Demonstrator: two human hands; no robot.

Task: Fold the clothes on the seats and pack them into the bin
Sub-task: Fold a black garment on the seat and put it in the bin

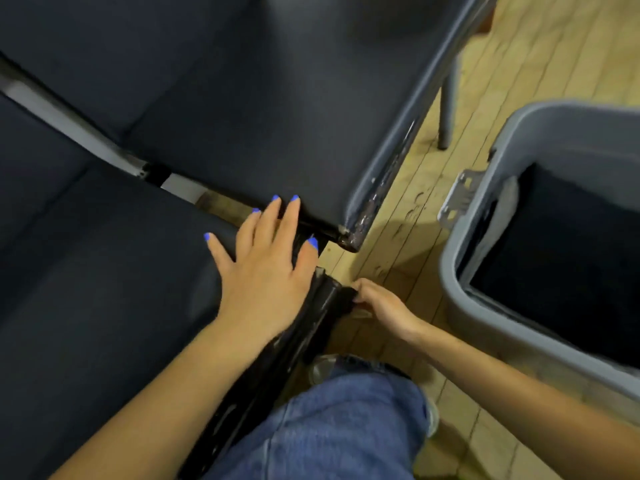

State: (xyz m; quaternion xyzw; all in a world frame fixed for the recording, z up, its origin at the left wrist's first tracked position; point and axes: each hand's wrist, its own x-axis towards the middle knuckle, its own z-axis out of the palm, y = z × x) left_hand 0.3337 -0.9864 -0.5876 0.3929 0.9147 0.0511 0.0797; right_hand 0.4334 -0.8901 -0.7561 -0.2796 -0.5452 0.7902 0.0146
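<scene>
My left hand (263, 268) lies flat with spread fingers on the front corner of the near dark navy seat (104, 271). Its fingertips reach the gap to the far seat (259, 109). My right hand (377, 303) is curled at that seat's front corner and pinches a dark fabric edge (341, 294) hanging over the frame. Whether this is a garment or the seat cover is not clear. The grey bin (450, 271) stands on the floor to the right, with dark folded cloth (571, 271) inside it.
A grey metal bar (69, 123) runs between the two seats. The far seat's chipped frame corner (356, 233) and its leg (446, 109) stand over the wooden floor (408, 209). My knee in blue jeans (346, 427) is at the bottom.
</scene>
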